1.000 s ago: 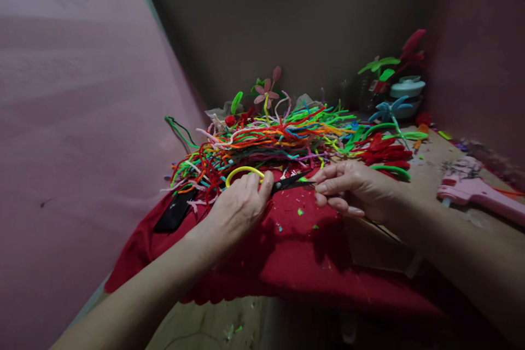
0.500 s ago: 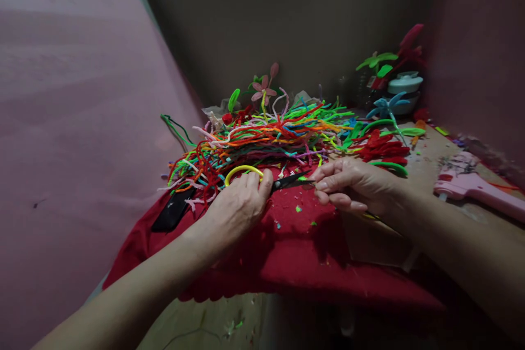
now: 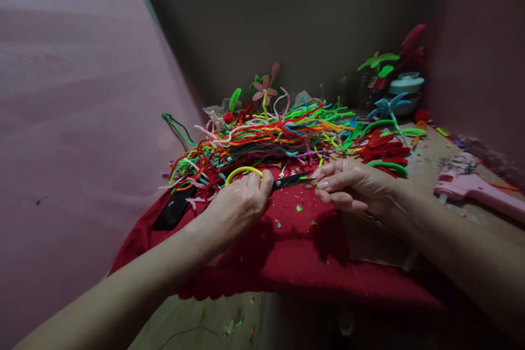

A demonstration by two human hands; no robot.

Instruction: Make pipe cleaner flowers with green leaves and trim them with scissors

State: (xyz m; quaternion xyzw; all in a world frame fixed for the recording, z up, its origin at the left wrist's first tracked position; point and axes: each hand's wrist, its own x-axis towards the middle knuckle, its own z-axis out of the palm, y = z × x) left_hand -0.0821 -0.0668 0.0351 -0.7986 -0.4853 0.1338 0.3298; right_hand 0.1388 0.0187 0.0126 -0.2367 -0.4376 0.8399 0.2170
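My left hand (image 3: 245, 199) is wrapped round the yellow handles of a pair of scissors (image 3: 287, 181), whose dark blades point right, a little apart. At the blade tips is my right hand (image 3: 342, 183), its thumb and index finger pinched together on something too small to make out, the other fingers loosely bent. Behind both hands lies a heap of many-coloured pipe cleaners (image 3: 262, 134). Small green and white scraps dot the red cloth (image 3: 287, 240) under the hands.
A black phone-like object (image 3: 172, 210) lies left of my left hand. At the right are a pink glue gun (image 3: 478, 188), red fuzzy pieces (image 3: 381, 147), a blue fuzzy flower (image 3: 389, 105) and a lidded pale-blue jar (image 3: 406, 85). A pink fuzzy flower (image 3: 263, 89) stands behind the heap.
The scissor blades have closed slightly between the two frames. My right hand stays at their tips with its fingers pinched.
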